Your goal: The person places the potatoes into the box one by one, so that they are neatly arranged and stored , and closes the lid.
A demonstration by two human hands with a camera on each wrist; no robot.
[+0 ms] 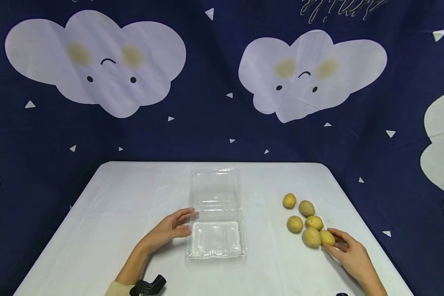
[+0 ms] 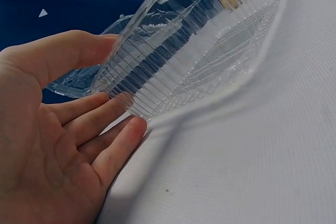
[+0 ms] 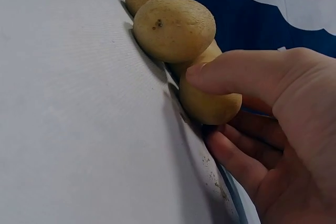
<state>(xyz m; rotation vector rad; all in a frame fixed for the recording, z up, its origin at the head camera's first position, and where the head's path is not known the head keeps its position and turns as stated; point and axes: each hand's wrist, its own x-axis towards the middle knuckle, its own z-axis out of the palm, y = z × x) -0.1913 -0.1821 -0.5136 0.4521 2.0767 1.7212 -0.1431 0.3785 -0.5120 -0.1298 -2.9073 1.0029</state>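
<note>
A clear plastic clamshell box (image 1: 216,238) lies with its lid (image 1: 215,189) raised back in the middle of the table. At its left side my left hand (image 1: 172,228) touches the wall, thumb and fingers apart; the left wrist view shows the fingertips against the ribbed box (image 2: 173,61). Several yellowish potatoes (image 1: 294,224) sit in a cluster at the right. My right hand (image 1: 349,253) has thumb and fingers round the nearest right one (image 1: 327,238). In the right wrist view the thumb of my right hand (image 3: 262,114) presses on that potato (image 3: 207,100), beside a bigger one (image 3: 176,29).
A white cloth covers the table (image 1: 133,193). Behind it hangs a dark blue curtain (image 1: 207,135) with clouds and small triangles. A black strap device (image 1: 148,285) is on my left wrist, and a small dark object (image 1: 342,294) shows at the bottom edge.
</note>
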